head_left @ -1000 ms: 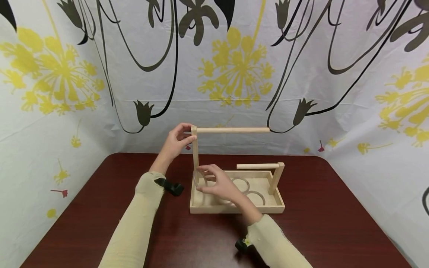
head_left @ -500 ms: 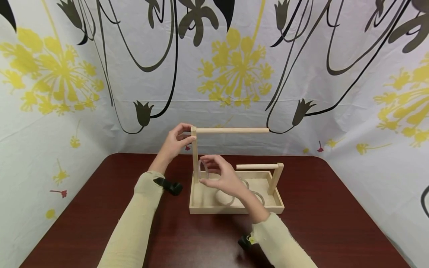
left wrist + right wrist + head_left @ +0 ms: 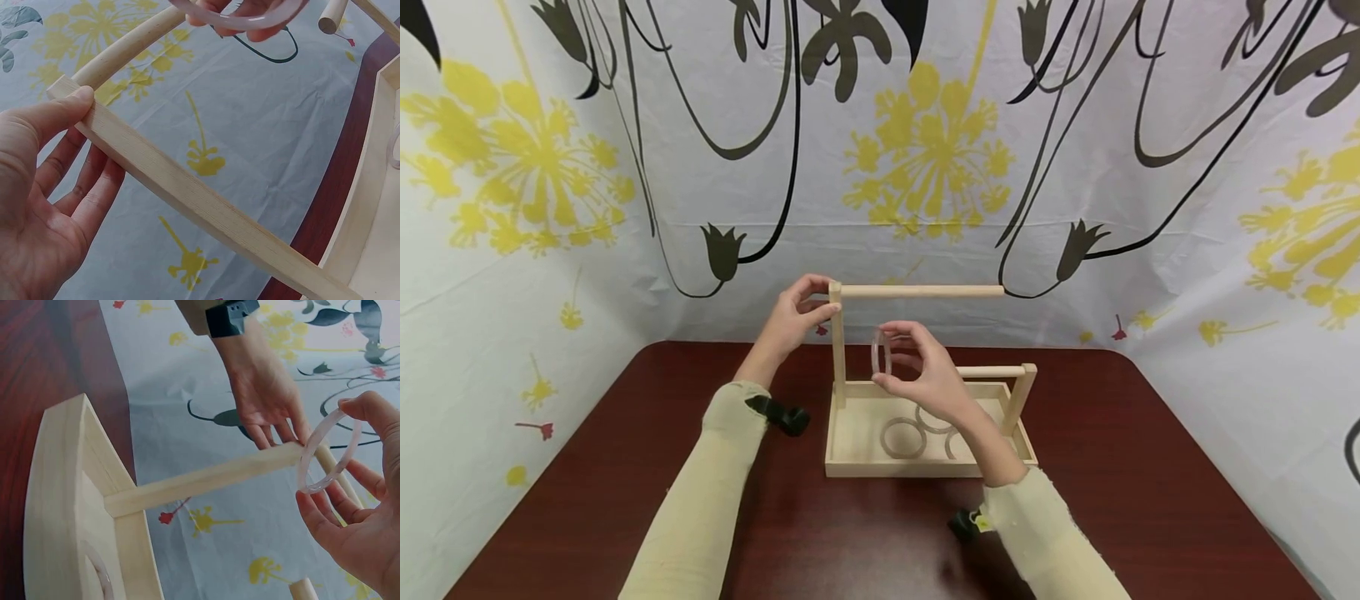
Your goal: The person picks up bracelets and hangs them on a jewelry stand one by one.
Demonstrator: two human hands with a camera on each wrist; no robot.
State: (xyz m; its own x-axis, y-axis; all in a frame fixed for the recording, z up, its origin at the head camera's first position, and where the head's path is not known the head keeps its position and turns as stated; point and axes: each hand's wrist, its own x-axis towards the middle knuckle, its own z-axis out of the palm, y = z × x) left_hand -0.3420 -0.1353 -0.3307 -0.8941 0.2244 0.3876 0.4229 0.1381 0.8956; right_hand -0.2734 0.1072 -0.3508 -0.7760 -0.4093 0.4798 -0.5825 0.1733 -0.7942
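Note:
My left hand pinches the top of the tall wooden post of a display stand, thumb on the near face and fingers behind. From that top a long rod runs rightward, its right end free. My right hand holds a pale translucent bangle upright between thumb and fingers, above the stand's tray and below the rod. In the right wrist view the bangle overlaps the rod and the post's top. A bangle and two others, partly hidden by my right arm, lie in the tray.
A shorter post with a short rod pointing left stands at the tray's right end. The tray sits on a dark red table, with a patterned cloth hanging behind. Black cameras are strapped to both wrists.
My right hand has lifted the bangle from the tray's left end, up and to the right, now beneath the rod. My left hand stays at the post's top.

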